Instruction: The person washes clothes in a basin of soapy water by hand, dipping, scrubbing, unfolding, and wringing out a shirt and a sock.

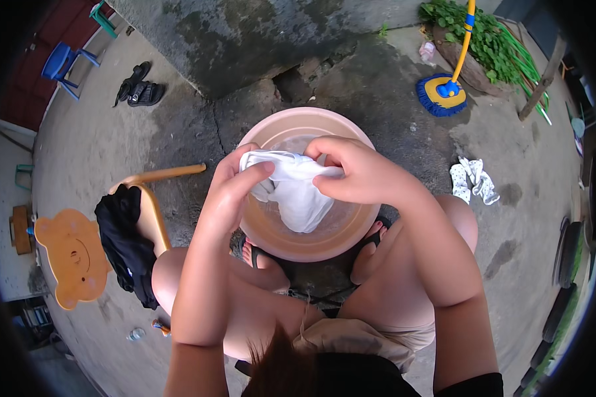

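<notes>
A wet-looking white piece of clothing (302,202) hangs bunched between my two hands over a round pinkish-tan basin (265,239). My left hand (230,180) pinches its left edge, with the thumb on top. At its right edge my right hand (354,171) grips the fabric between thumb and fingers. Folds hide exactly which garment it is. Its lower end droops down inside the basin, where cloudy water (341,215) shows. The basin stands on the ground between my sandalled feet.
A yellow chair with a bear-shaped back (73,258) and black cloth (122,238) on it stands at left. Spotted white cloths (470,180) lie right on the concrete. A blue-and-yellow mop (442,94), black sandals (139,86) and a concrete wall (232,46) are farther off.
</notes>
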A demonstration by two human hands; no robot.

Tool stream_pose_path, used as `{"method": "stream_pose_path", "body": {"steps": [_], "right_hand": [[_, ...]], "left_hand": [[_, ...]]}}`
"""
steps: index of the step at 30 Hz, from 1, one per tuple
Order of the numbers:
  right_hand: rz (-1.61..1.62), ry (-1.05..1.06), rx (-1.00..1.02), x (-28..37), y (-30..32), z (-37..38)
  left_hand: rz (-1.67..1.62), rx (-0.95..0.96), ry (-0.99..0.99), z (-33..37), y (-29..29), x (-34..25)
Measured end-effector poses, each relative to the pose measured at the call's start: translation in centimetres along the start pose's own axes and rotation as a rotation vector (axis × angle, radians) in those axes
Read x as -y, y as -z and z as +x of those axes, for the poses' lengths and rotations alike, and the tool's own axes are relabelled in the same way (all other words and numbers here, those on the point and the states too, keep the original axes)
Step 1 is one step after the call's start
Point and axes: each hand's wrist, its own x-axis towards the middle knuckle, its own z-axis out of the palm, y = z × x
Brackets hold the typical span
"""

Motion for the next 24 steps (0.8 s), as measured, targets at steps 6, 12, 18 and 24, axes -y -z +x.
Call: {"method": "stream_pose_path", "body": {"steps": [6, 12, 18, 24], "right_hand": [[-0.283, 0.315, -0.173, -1.1, -0.4, 0.3], [-0.414, 0.237, -0.245, -1.7, 0.1, 0.4], [-0.612, 0.176, -0.323, -4.2, -0.2, 2.7], [-0.898, 0.348, -0.575, -9.2, -1.7, 6.9]], "left_hand": [[0.010, 0.070, -0.019, -0.4, 0.4, -0.4], [0.102, 0.034, 0.011, 0.2, 1.4, 0.2], [0.454, -0.153, 0.073, 2.9, 2.2, 2.6], [1.246, -0.514, -0.356, 6.2, 3.4, 5.8]]}}
